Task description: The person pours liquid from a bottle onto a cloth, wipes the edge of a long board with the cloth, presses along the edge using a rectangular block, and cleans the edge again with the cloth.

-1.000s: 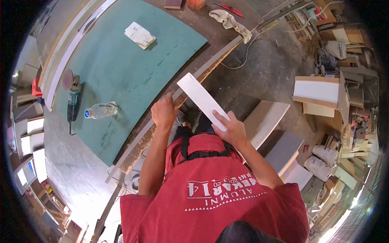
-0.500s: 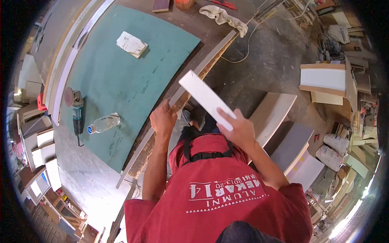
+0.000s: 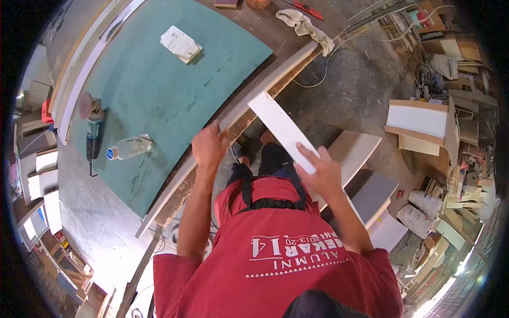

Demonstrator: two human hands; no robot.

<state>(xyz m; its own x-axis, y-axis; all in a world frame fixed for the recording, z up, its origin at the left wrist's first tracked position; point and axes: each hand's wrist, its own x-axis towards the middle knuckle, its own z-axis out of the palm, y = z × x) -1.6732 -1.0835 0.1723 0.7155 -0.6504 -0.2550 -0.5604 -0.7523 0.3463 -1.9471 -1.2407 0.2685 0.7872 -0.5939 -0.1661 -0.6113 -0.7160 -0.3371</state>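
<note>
My right hand (image 3: 321, 172) grips one end of a flat white board strip (image 3: 278, 122), thumb on its upper face. The strip slants up and left, its far end over the bench edge. My left hand (image 3: 210, 146) is closed at the long pale wooden strip (image 3: 175, 191) that runs along the bench's front edge, fingers curled over it. Beyond that lies a green sheet (image 3: 159, 95) on the bench. On the sheet are a folded white piece (image 3: 181, 44), a clear plastic bottle (image 3: 131, 147) on its side, and an angle grinder (image 3: 94, 127) with a disc.
A crumpled cream cloth (image 3: 305, 29) and red-handled tool (image 3: 307, 9) lie at the bench's far end. Boards (image 3: 347, 156) stand stacked at my right. A white-and-brown panel box (image 3: 417, 119) and white sacks (image 3: 419, 212) are farther right, near scrap wood. A cable (image 3: 318, 82) crosses the floor.
The view has shifted and turned slightly. The white board strip has moved a little right and down with my right hand. My left hand stays at the bench edge.
</note>
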